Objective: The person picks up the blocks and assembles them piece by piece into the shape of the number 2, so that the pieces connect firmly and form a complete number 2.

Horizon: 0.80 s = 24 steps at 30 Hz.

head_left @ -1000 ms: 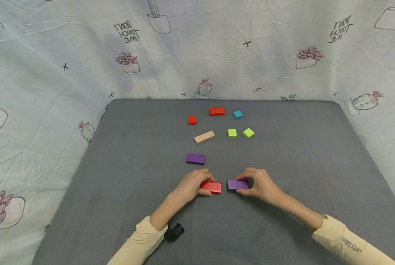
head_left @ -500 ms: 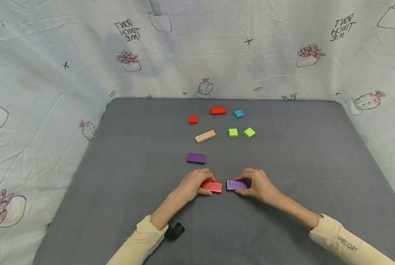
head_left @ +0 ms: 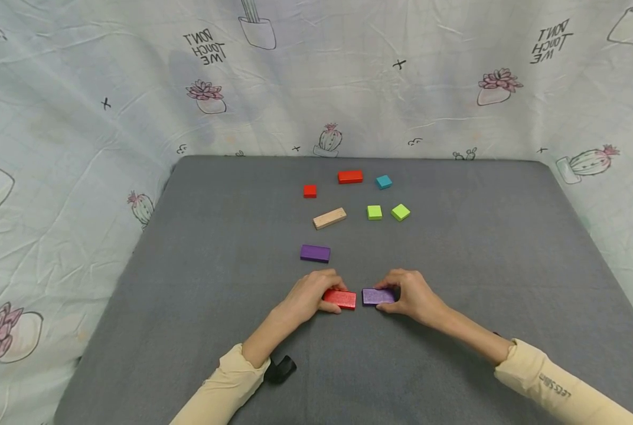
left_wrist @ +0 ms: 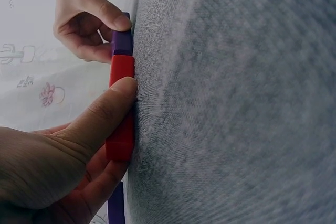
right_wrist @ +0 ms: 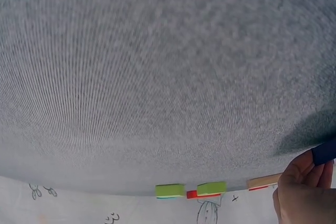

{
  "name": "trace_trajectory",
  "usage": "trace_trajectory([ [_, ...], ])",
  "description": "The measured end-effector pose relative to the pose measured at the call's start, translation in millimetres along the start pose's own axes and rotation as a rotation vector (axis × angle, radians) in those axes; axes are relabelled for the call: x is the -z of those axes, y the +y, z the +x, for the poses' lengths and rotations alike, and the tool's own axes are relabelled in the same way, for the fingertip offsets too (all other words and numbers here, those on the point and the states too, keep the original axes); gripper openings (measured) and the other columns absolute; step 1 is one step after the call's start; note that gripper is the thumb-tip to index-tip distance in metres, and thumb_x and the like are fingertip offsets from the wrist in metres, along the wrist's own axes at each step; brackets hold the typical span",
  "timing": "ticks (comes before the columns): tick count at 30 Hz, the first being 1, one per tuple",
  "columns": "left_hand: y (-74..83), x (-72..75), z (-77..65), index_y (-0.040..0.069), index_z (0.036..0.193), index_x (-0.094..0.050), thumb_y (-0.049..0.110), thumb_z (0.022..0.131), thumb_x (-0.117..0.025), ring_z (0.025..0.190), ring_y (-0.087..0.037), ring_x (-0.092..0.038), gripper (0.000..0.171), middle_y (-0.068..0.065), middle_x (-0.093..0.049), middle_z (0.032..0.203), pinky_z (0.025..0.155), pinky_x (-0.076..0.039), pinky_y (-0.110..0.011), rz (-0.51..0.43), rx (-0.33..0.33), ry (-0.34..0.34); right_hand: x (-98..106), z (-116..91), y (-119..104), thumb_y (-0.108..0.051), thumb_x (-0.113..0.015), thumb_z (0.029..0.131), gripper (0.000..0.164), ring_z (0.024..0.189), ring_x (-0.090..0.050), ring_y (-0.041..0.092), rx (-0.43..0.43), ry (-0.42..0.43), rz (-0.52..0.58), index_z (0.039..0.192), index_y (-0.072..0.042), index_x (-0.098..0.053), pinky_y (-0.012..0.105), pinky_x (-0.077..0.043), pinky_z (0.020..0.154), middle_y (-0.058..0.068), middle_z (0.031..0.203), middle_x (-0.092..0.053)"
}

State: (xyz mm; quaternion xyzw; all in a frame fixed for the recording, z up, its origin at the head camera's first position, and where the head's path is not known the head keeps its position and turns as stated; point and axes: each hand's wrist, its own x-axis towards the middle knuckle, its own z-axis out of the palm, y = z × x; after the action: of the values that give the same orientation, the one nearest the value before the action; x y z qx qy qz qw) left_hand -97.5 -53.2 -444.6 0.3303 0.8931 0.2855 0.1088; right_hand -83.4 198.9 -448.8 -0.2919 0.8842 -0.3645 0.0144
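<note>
My left hand [head_left: 312, 294] pinches a red rectangular block [head_left: 343, 300] between thumb and fingers, low on the grey cloth. Facing it, my right hand [head_left: 412, 298] pinches a purple rectangular block [head_left: 377, 297] by its long sides. In the head view a narrow gap separates the two held blocks, end toward end, roughly in line. The left wrist view shows the thumb across the red block [left_wrist: 122, 129], with the purple block [left_wrist: 122, 41] beyond its far end. At the right edge of the right wrist view, only part of the purple block [right_wrist: 324, 152] shows in the fingers.
Behind the hands lie another purple block [head_left: 315, 254], a plain wooden block [head_left: 329, 218], two lime-green blocks [head_left: 374, 212], a small red block [head_left: 309, 191], a longer red block [head_left: 350, 176] and a blue block [head_left: 384, 182]. A patterned curtain [head_left: 274, 88] rises behind the table [head_left: 215, 236].
My right hand has slid the purple block slightly left, narrowing the gap to the red block. The left hand keeps its grip and has hardly moved.
</note>
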Motion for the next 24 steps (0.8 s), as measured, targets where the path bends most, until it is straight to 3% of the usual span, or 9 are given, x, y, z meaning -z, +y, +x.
trace_trajectory([
  [16, 0.2, -0.7, 0.0, 0.012, 0.096, -0.071, 0.025, 0.069, -0.084, 0.078, -0.010, -0.054, 0.032, 0.003, -0.062, 0.089, 0.069, -0.045, -0.027, -0.009, -0.008, 0.015, -2.0, 14.4, -6.1, -0.009, -0.089, 0.063, 0.026, 0.069, -0.056, 0.008, 0.045, -0.085, -0.049, 0.083, -0.004, -0.073, 0.024, -0.047, 0.060, 0.000, 0.078, -0.065],
  [24, -0.2, -0.7, -0.1, 0.012, 0.096, -0.071, 0.026, 0.070, -0.084, 0.078, -0.010, -0.053, 0.032, 0.003, -0.061, 0.090, 0.069, -0.044, -0.028, -0.009, -0.005, 0.013, -2.4, 17.2, -7.4, -0.009, -0.089, 0.063, 0.026, 0.069, -0.056, 0.007, 0.029, -0.113, -0.038, 0.082, -0.005, -0.072, 0.024, -0.048, 0.062, 0.000, 0.079, -0.065],
])
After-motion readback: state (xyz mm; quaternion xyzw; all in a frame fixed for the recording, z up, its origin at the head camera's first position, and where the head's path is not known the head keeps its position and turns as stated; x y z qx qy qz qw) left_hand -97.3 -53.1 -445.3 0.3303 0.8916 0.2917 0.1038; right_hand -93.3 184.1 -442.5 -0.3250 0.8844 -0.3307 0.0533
